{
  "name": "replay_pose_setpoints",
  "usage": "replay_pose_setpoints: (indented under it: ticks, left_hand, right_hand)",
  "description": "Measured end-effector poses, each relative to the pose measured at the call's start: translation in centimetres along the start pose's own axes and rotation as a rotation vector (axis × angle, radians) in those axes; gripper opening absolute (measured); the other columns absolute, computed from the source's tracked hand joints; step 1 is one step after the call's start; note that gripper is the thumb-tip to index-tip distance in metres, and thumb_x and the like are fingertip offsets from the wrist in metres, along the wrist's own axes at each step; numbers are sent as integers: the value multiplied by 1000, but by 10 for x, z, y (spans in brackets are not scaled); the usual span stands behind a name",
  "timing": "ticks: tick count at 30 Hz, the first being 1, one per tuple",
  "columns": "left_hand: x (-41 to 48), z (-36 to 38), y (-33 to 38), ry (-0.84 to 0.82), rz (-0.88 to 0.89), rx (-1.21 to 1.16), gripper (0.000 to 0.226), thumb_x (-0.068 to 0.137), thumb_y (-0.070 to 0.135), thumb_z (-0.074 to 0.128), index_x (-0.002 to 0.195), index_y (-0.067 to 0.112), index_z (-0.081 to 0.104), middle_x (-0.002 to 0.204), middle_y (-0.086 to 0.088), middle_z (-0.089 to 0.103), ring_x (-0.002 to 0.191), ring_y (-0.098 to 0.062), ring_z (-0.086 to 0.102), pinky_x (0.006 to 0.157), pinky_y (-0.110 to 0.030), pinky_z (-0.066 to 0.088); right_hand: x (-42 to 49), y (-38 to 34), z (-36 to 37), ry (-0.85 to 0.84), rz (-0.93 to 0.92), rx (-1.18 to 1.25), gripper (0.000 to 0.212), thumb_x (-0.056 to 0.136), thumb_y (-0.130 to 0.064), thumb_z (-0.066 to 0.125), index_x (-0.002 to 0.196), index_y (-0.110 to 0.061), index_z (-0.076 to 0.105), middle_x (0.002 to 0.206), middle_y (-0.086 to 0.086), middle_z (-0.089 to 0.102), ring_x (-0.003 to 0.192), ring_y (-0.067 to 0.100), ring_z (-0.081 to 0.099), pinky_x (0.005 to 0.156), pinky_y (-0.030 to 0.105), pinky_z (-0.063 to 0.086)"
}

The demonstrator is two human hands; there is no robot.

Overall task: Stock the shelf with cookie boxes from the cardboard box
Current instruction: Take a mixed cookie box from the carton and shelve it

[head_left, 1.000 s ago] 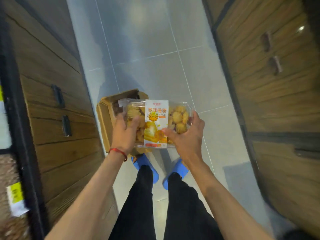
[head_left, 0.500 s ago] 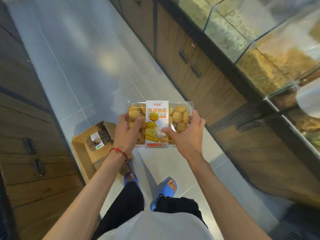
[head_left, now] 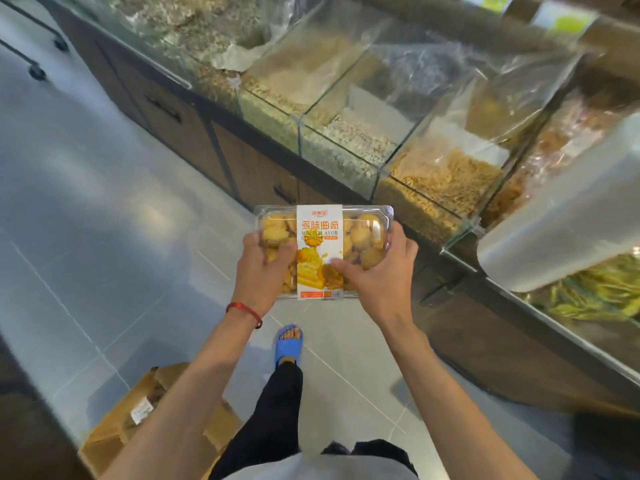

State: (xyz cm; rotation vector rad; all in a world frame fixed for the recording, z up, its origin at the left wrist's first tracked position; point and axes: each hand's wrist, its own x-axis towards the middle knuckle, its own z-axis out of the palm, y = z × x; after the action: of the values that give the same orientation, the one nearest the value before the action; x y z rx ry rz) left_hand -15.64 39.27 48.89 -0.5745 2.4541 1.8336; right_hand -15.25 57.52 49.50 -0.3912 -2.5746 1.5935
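A clear plastic cookie box (head_left: 320,233) with an orange and white label is held flat in front of me at waist height. My left hand (head_left: 261,271) grips its left end and my right hand (head_left: 379,275) grips its right end, thumbs on top. The open cardboard box (head_left: 114,431) lies on the floor at the lower left, behind my left arm, with at least one more pack showing inside. The box I hold hangs just short of the glass front of the display counter (head_left: 346,157).
Glass bins of loose snacks (head_left: 446,174) run along the counter from top left to right, over wooden cabinet doors (head_left: 256,174). A translucent bin lid (head_left: 568,216) sticks out at the right. My blue-sandalled foot (head_left: 289,344) stands on the grey tiled floor (head_left: 104,202).
I have turned right, away from the cardboard box and toward the glass counter. The cookie box stays in both hands and has risen and moved closer to the counter.
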Motion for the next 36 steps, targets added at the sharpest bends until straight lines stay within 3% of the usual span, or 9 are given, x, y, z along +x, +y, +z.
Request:
replay_pose_setpoints:
  ticks: [5, 9, 13, 18, 26, 29, 32, 34, 36]
  left_hand:
    - [106, 15, 49, -149, 130, 17, 46, 86, 41, 69, 124, 19, 55, 116, 4, 66, 100, -8, 69, 73, -20, 58]
    - [185, 26, 92, -243, 176, 40, 66, 73, 55, 71, 123, 16, 56, 113, 8, 67, 100, -7, 69, 84, -37, 61]
    - [247, 53, 137, -334, 253, 69, 48, 84, 39, 73, 124, 21, 54, 113, 11, 66, 102, -4, 67, 87, -29, 56]
    - [301, 101, 189, -398, 339, 97, 41, 85, 34, 74, 116, 24, 49, 107, 13, 63, 95, 0, 65, 79, -19, 52]
    - [359, 186, 271, -448, 490, 111, 43, 78, 26, 81, 96, 43, 47, 105, 12, 65, 93, -3, 68, 84, -36, 59]
    - [381, 220, 298, -484, 530, 115, 54, 72, 32, 85, 111, 42, 49, 110, 6, 65, 99, -16, 67, 86, -45, 58]
    - [397, 252, 327, -510, 583, 129, 74, 73, 26, 86, 133, 17, 44, 112, 13, 59, 106, -14, 62, 93, -34, 53]
    - [411, 273, 343, -530, 626, 120, 77, 73, 26, 86, 136, 13, 43, 119, 6, 59, 111, -13, 58, 95, -29, 48]
    - [424, 295, 360, -561, 658, 106, 78, 73, 26, 86, 136, 13, 43, 124, 3, 59, 112, -12, 57, 96, -28, 47]
  right_hand:
    - [83, -32, 13, 134, 61, 20, 115, 65, -38, 95, 156, -23, 27, 142, 2, 34, 119, 11, 45, 100, 27, 38]
    - [144, -58, 22, 241, 98, 21, 120, 65, -40, 95, 158, -21, 22, 149, 4, 31, 133, 19, 42, 103, 25, 36]
    - [200, -76, 21, 355, 125, 47, 120, 66, -41, 94, 159, -21, 19, 147, 2, 30, 134, 18, 41, 113, 37, 41]
    - [267, -86, 0, 470, 145, 55, 119, 68, -39, 93, 159, -22, 19, 147, 2, 31, 128, 13, 43, 106, 26, 40]
    - [366, -92, -56, 621, 104, 87, 120, 68, -37, 93, 160, -21, 18, 146, 1, 32, 122, 5, 39, 98, 20, 37]
    - [401, -92, -79, 689, 90, 113, 120, 67, -34, 95, 160, -20, 20, 145, 2, 32, 129, 11, 41, 102, 20, 37]
    - [433, -92, -101, 759, 98, 121, 120, 65, -32, 96, 159, -19, 22, 145, 3, 31, 131, 13, 42, 107, 25, 41]
    - [455, -92, -115, 795, 89, 105, 119, 64, -33, 97, 157, -20, 25, 143, 4, 33, 132, 16, 44, 110, 33, 45]
    - [475, -94, -131, 830, 72, 114, 116, 65, -29, 97, 156, -21, 26, 139, 1, 34, 126, 12, 45, 105, 26, 44]
